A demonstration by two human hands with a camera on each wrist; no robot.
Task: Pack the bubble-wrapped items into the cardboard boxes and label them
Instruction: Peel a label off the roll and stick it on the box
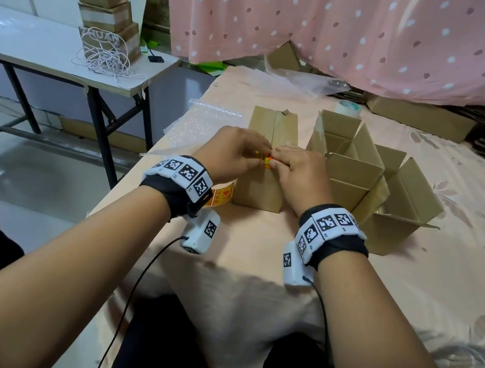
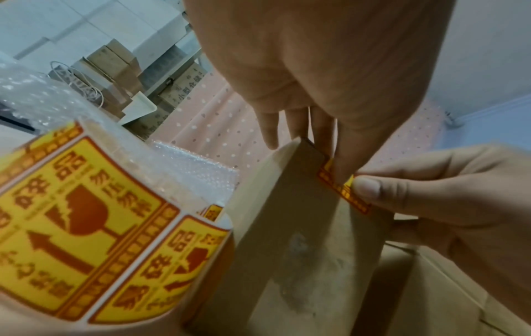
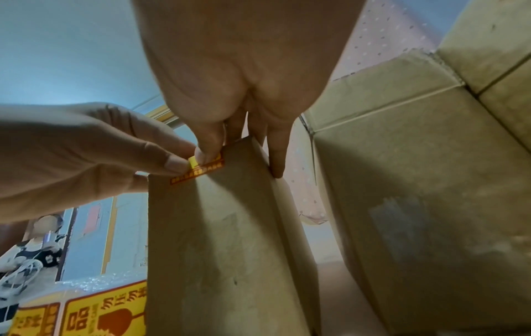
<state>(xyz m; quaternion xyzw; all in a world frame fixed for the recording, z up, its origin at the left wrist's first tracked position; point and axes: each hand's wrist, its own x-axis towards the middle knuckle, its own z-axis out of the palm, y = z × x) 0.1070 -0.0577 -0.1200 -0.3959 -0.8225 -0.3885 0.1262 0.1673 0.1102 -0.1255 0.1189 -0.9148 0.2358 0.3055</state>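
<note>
Pressing a yellow-and-red label (image 1: pixel 267 161) onto the near top edge of the closed cardboard box (image 1: pixel 262 184), you have both hands meeting at the centre of the head view. Your left hand (image 1: pixel 233 153) pinches the label's left end between thumb and fingertips; your right hand (image 1: pixel 299 169) grips its right end, thumb on the label, other fingers down the box's far side. So each grip is grasping the label. The box stands upright on a bed with a pale floral cover (image 1: pixel 464 253). At 3 o'clock of it, just beside, sit open cardboard boxes (image 1: pixel 361 178) with flaps up. At 8 o'clock, touching or nearly so, lies the roll of fragile labels (image 2: pixel 95 238). Bubble wrap (image 1: pixel 200 122) lies at 10 o'clock, a tape roll (image 1: pixel 348 107) at 1 o'clock.
</note>
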